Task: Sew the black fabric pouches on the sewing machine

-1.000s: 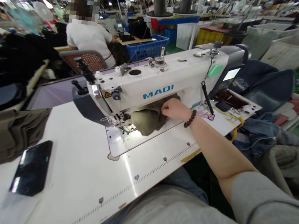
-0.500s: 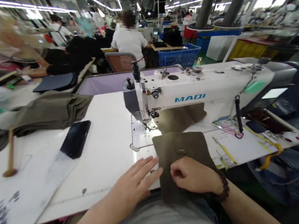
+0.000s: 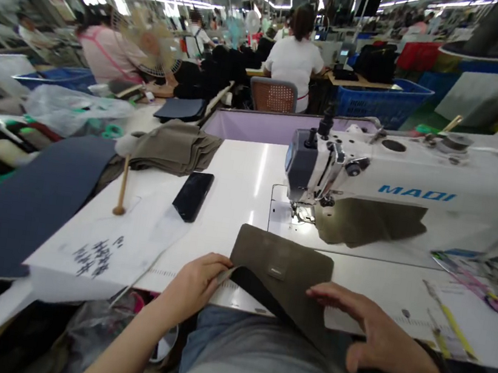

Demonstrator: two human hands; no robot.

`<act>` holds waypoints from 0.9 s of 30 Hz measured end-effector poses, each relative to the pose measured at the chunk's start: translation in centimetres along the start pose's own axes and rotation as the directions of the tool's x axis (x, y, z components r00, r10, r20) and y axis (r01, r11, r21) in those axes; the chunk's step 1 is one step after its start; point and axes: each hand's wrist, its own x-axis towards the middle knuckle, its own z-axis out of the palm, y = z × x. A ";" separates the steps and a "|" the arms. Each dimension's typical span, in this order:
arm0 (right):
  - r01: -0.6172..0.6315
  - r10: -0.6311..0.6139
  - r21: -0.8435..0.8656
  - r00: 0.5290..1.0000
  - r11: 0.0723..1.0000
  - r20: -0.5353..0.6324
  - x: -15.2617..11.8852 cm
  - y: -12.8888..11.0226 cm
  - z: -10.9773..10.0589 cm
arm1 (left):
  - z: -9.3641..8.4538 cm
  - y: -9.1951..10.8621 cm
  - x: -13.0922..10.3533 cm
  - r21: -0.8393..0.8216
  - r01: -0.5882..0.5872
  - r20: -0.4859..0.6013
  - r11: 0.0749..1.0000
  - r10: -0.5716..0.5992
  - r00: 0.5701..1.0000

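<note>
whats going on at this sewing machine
A person seated at a white sewing machine has an olive fabric panel at the table edge. The left hand pinches its near left edge, which is lifted to show a dark underside, while the right hand is open with fingertips at its right side. Another olive piece lies under the machine's arm, and a folded olive stack sits beyond the phone.

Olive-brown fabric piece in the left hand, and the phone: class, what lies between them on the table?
In the head view, only bare white tabletop lies between the olive-brown fabric piece and the phone.
</note>
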 end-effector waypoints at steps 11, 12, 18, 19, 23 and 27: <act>-0.065 -0.083 -0.353 0.918 0.933 -0.389 4.1 0.8 1.4 | 0.1 0.3 1.6 -0.298 0.080 -0.028 0.951 -0.093 0.995; -0.082 -0.075 -0.360 0.913 0.929 -0.400 4.6 0.7 1.2 | 0.2 0.2 1.8 -0.297 0.112 -0.046 0.948 -0.132 0.990; -0.225 0.030 -0.323 0.859 0.919 -0.512 6.2 0.2 1.2 | 0.9 -0.7 2.2 -0.215 0.292 -0.181 0.932 -0.332 0.926; -0.269 0.058 -0.315 0.836 0.910 -0.545 6.3 0.2 1.5 | 0.9 -0.8 2.3 -0.206 0.299 -0.189 0.932 -0.338 0.922; -0.378 0.147 -0.270 0.780 0.886 -0.608 6.7 0.5 2.7 | 1.0 -1.2 3.1 -0.160 0.329 -0.189 0.931 -0.356 0.915; -0.401 0.112 -0.280 0.722 0.872 -0.682 6.9 0.9 3.3 | 1.3 -1.7 3.7 -0.142 0.395 -0.172 0.908 -0.416 0.893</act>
